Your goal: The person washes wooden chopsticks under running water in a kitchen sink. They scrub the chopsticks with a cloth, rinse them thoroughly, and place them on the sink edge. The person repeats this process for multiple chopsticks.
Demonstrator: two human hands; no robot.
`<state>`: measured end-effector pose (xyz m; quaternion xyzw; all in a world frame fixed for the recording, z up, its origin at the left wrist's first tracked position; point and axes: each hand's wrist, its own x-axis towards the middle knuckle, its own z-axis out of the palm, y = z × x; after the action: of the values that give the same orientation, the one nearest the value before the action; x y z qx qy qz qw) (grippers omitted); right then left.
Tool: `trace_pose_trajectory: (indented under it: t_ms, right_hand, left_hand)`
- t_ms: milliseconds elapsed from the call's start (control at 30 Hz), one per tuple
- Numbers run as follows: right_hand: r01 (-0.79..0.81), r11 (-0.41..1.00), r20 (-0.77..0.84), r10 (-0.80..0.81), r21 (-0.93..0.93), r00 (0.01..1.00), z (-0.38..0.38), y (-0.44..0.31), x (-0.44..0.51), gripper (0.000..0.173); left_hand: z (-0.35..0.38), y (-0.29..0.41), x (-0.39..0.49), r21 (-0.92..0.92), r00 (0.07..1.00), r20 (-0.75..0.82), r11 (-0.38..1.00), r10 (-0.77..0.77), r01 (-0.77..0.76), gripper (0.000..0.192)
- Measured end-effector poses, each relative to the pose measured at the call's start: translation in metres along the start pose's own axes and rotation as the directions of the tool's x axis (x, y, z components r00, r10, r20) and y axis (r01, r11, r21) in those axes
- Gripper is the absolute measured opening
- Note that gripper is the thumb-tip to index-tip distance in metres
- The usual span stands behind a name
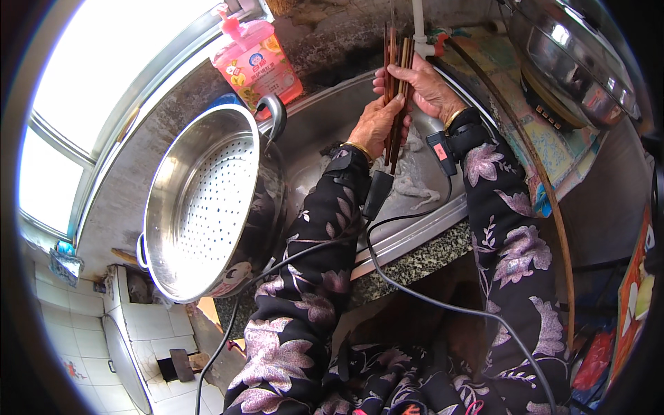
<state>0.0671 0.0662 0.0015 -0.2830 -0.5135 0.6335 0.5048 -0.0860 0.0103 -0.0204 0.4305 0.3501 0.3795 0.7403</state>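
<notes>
Both hands grip a bundle of brown chopsticks (395,111) above a stainless steel sink (332,111). My left hand (377,122) is closed around their lower part, thumb on top. Higher up, my right hand (423,85) holds the same bundle, with its thumb across the sticks. The chopstick tops reach close to a white tap pipe (418,23) with a red handle, and a thin stream of water seems to run down beside them. Beneath the hands, a wet whitish cloth or net (415,184) lies in the sink.
A steel steamer pot (207,207) with a perforated base stands left of the sink. Behind it is a pink pump bottle (259,67) of dish soap. A lidded steel pan (576,62) sits at right. A brown hose (539,171) and black cables (446,303) cross the area.
</notes>
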Motion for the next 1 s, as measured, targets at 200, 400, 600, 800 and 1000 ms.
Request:
trace_pose_trajectory:
  t_ms: [200,400,600,800,1000]
  right_hand:
    - [0.128,0.987,-0.098,-0.137,-0.093,0.986,-0.009,0.009,0.016,0.027]
    - [0.116,0.989,-0.176,-0.099,0.089,0.979,-0.004,0.0,0.009,0.026]
    - [-0.106,0.989,-0.057,0.101,-0.102,0.993,0.003,-0.002,-0.001,0.049]
    - [0.189,0.98,-0.115,-0.194,-0.057,0.974,-0.003,-0.002,0.017,0.044]
    - [0.074,0.984,-0.017,-0.078,-0.16,0.997,0.0,-0.002,0.01,0.049]
  left_hand:
    - [0.003,-0.003,-0.005,0.045,1.0,0.019,0.999,-0.024,0.023,0.034]
    - [-0.002,-0.01,-0.004,0.147,0.998,0.016,0.988,-0.054,0.051,0.039]
    - [-0.005,-0.02,0.008,0.095,0.998,-0.063,0.995,-0.024,0.03,0.046]
    - [-0.008,-0.021,0.008,0.022,0.995,-0.06,0.997,-0.079,0.08,0.06]
    - [-0.016,-0.024,0.017,-0.153,0.992,-0.114,0.985,0.058,-0.075,0.055]
